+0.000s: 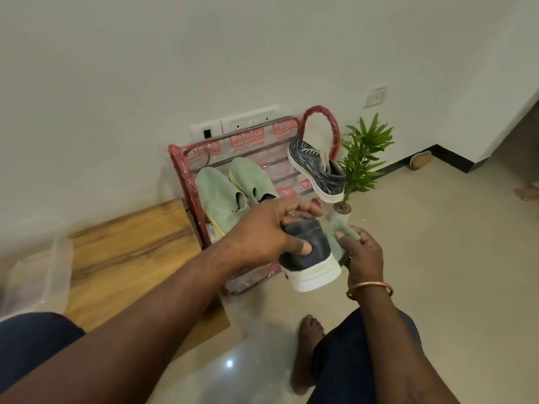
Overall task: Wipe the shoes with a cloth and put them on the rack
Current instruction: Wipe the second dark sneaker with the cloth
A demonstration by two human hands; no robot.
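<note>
I am seeing only the heel end of the dark sneaker (309, 258), its navy back and thick white sole turned toward the camera. The toe and laces are hiding behind the left hand (262, 231). The sneaker is hanging in the air just in front of the rack (180, 170), over the floor (437, 287).

The left hand's fingers (309, 209) are curling over the sneaker's collar, and the thumb is pressing into the heel, so it is gripping the shoe firmly. The right hand (364, 252), wearing a copper bangle (369, 287), is pinching the green cloth (341, 231) under its thumb against the sneaker's right side. Its other fingers are lying out of sight behind the cloth and sole, and I cannot tell how they are curling. Most of the cloth is also covered.

My forearm and the held shoe are blocking the rack's lower bars. Higher up, two green slip-on shoes (218, 199) are resting side by side on its left, and a patterned sneaker (315, 167) is sitting tilted on its right. A potted plant (361, 158) is standing just beside the rack. A wooden worktop (131, 252) to the left is carrying a blurred clear plastic bag (38, 275).
</note>
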